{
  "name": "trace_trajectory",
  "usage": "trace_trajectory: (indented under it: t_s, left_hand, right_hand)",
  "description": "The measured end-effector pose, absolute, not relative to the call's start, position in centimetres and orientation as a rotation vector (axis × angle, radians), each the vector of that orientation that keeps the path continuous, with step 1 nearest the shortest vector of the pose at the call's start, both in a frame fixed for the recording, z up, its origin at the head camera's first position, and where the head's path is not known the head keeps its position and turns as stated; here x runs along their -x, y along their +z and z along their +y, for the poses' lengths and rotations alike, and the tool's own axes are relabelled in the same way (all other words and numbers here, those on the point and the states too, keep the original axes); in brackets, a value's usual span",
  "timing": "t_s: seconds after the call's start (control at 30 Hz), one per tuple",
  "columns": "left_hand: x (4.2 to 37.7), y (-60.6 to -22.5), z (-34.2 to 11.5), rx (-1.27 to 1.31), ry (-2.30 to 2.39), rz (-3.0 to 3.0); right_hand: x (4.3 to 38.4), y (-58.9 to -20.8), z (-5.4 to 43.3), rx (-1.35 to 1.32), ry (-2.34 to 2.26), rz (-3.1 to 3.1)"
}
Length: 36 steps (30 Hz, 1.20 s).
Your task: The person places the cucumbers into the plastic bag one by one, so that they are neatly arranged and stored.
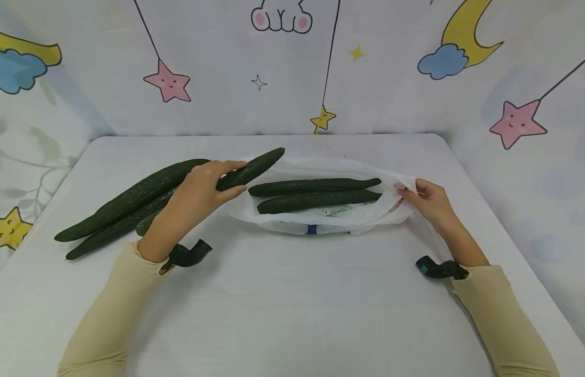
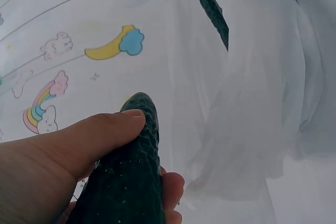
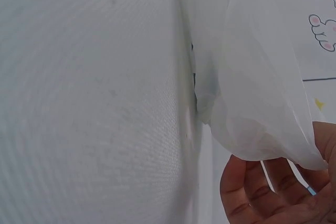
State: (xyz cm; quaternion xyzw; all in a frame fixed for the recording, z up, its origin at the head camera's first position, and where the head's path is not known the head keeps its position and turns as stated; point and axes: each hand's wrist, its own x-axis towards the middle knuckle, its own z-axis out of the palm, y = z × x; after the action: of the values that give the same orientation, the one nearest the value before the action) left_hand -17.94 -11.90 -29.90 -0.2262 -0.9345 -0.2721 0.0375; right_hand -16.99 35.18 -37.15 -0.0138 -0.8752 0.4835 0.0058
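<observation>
White table (image 1: 316,298) beneath, star-print wall (image 1: 217,42) beyond; left hand (image 1: 196,193) grips cucumber (image 1: 259,168), long axis slanting away rightward; right hand (image 1: 431,203) pinches bag (image 1: 339,168)

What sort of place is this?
Perhaps a staged filming corner, though I can't be certain: a cartoon-printed backdrop encloses three sides of a white table, and black wrist devices suggest recording.

- The head view looks forward and down from above, taking in most of the table (image 1: 311,298) and the patterned backdrop (image 1: 217,31).
- The left wrist view faces along the held cucumber (image 2: 126,177) toward the backdrop, close to the left hand (image 2: 68,150).
- The right wrist view, turned sideways, looks closely past the right hand (image 3: 294,203).
- All three share the plastic bag (image 3: 257,87).
</observation>
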Motion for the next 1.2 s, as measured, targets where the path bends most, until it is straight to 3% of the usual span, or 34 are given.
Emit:
trace_trajectory:
  t_s: [1.2]
  left_hand:
    - [17.9,-31.0,-5.9,1.089,-0.744,-2.785]
  right_hand:
    - [16.9,-37.1,35.0,0.035,1.505,-2.719]
